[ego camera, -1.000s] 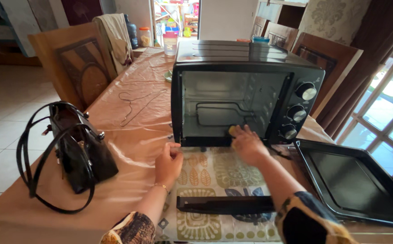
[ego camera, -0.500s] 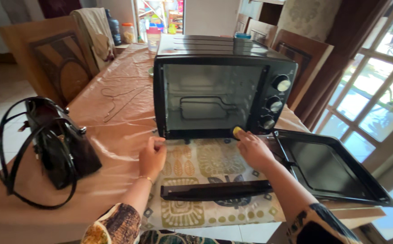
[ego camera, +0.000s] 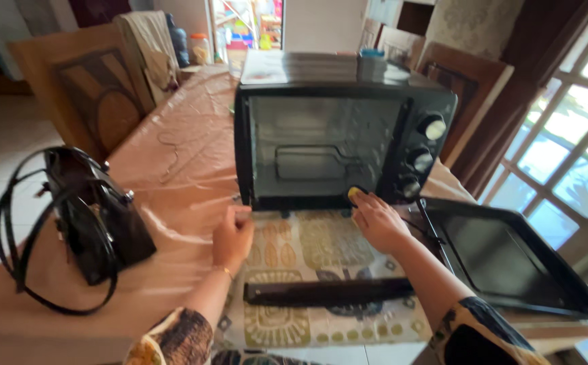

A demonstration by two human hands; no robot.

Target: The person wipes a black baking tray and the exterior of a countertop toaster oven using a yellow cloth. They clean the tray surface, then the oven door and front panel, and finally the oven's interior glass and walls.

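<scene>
A black toaster oven [ego camera: 338, 128] stands on the table with its glass door [ego camera: 321, 270] folded down flat toward me. My right hand [ego camera: 375, 220] presses a small yellow sponge [ego camera: 353, 194] against the oven's lower front edge, near the right corner and below the three knobs [ego camera: 421, 157]. My left hand [ego camera: 233, 235] rests as a closed fist on the table by the oven's lower left corner, beside the open door. A leaf-patterned cloth shows through the door glass.
A black baking tray [ego camera: 510, 260] lies to the right of the door. A black handbag [ego camera: 81, 220] with long straps sits at the left. A thin wire [ego camera: 175, 152] lies on the plastic-covered table. Wooden chairs, bottles and a window surround it.
My right hand with the yellow sponge has drawn out of the oven cavity to its lower front edge. The left hand has stayed put. The view has shifted slightly.
</scene>
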